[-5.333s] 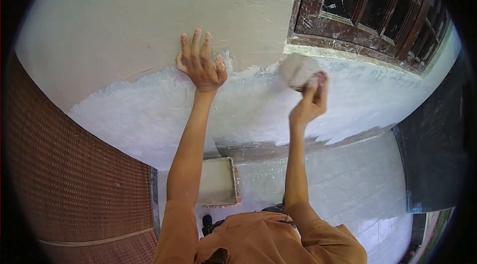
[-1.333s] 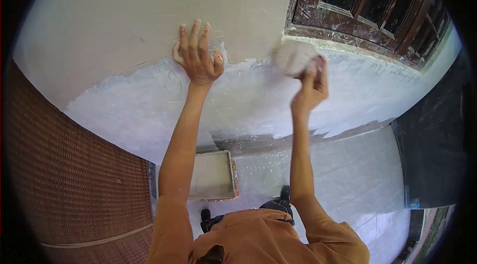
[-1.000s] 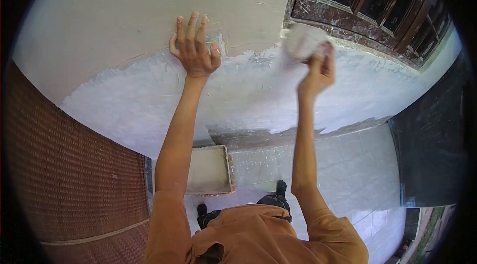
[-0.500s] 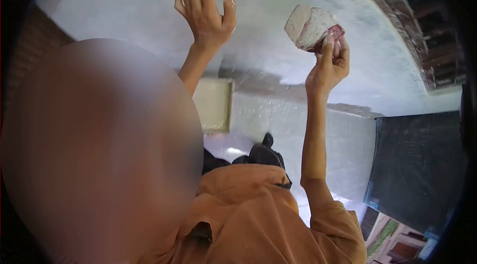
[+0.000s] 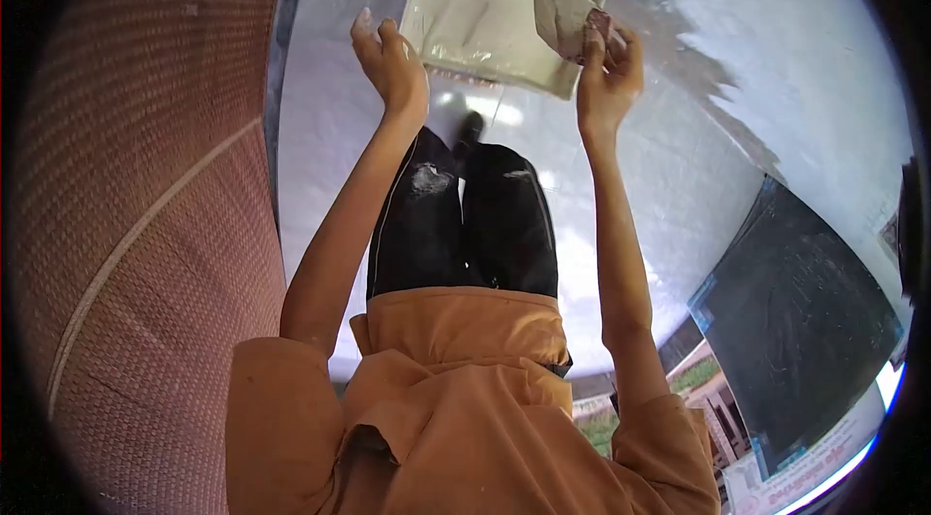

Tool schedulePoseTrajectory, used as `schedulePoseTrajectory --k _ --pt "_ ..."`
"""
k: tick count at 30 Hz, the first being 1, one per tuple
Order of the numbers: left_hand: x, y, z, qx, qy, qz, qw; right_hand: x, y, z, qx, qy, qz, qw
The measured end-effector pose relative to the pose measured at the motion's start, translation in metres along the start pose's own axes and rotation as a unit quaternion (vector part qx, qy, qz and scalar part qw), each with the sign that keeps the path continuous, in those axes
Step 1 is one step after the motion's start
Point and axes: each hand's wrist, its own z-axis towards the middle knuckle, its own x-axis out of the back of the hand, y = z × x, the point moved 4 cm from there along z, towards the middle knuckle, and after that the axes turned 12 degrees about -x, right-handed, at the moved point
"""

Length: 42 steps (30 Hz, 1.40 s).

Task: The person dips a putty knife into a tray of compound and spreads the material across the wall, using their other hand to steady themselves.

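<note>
In my right hand [image 5: 611,79] is a putty scraper [image 5: 565,22] with a broad pale blade and a reddish grip, pinched between thumb and fingers. The blade overlaps the right part of a shallow cream-coloured tray [image 5: 485,18], whose inside is smeared with pale, wet-looking paste. My left hand [image 5: 396,79] is empty, its fingers loosely bent and apart, right beside the tray's left edge. Whitish residue shows on its fingertips.
A wall [image 5: 776,40] with grey and whitish patches rises at the upper right. A woven reddish-brown panel [image 5: 165,185] fills the left side. A dark board [image 5: 815,321] stands at the right. Pale, shiny floor [image 5: 659,195] lies below, around my black-trousered legs [image 5: 417,234].
My view has tipped down from the wall to the tray and floor. Both hands have come down from before the wall to the tray, the scraper still in the right.
</note>
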Motion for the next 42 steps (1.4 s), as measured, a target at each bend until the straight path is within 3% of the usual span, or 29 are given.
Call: schedulePoseTrajectory --k 2,3,6,9,11,13,17,22,28,34,37,39,40,41,42 --pt "0.002 -0.031 -0.017 0.107 0.029 -0.003 0.994 -0.016 0.037 -0.004 -0.010 -0.018 -0.030 0.999" --pt "0.003 -0.047 -0.023 0.114 0.031 0.008 0.993 -0.026 0.052 -0.005 0.018 -0.032 -0.069 0.997" --pt "-0.002 -0.083 -0.048 0.273 0.029 -0.017 0.962 -0.044 0.089 -0.006 0.064 -0.072 -0.141 0.985" --pt "-0.010 -0.146 -0.067 0.260 0.007 -0.032 0.965 -0.066 0.124 0.000 0.112 -0.102 -0.165 0.975" --pt "-0.019 -0.129 -0.064 0.320 0.024 -0.054 0.946 -0.082 0.131 0.001 0.118 -0.159 -0.188 0.962" --pt "-0.025 -0.126 -0.071 0.431 0.066 -0.112 0.893 -0.090 0.124 -0.004 0.126 -0.178 -0.201 0.955" --pt "-0.028 -0.146 -0.068 0.454 0.111 -0.176 0.866 -0.104 0.138 -0.005 0.160 -0.193 -0.267 0.930" --pt "-0.033 -0.157 -0.066 0.444 0.057 -0.256 0.857 -0.108 0.146 -0.008 0.183 -0.192 -0.278 0.923" --pt "-0.037 -0.160 -0.067 0.439 0.081 -0.293 0.846 -0.108 0.141 -0.006 0.186 -0.216 -0.276 0.918" --pt "-0.042 -0.153 -0.074 0.445 0.087 -0.289 0.843 -0.104 0.137 0.004 0.168 -0.264 -0.290 0.904" --pt "-0.040 -0.146 -0.082 0.454 0.098 -0.234 0.854 -0.104 0.146 0.024 0.173 -0.318 -0.208 0.909" --pt "-0.036 -0.140 -0.086 0.458 0.100 -0.217 0.856 -0.101 0.168 0.047 0.100 -0.370 -0.089 0.920" --pt "-0.033 -0.139 -0.088 0.454 0.094 -0.195 0.864 -0.095 0.179 0.056 0.001 -0.352 -0.158 0.923" --pt "-0.031 -0.137 -0.089 0.450 0.088 -0.174 0.871 -0.088 0.180 0.061 0.005 -0.348 -0.156 0.924" --pt "-0.032 -0.131 -0.091 0.441 0.091 -0.175 0.875 -0.076 0.177 0.066 -0.089 -0.349 -0.107 0.927"
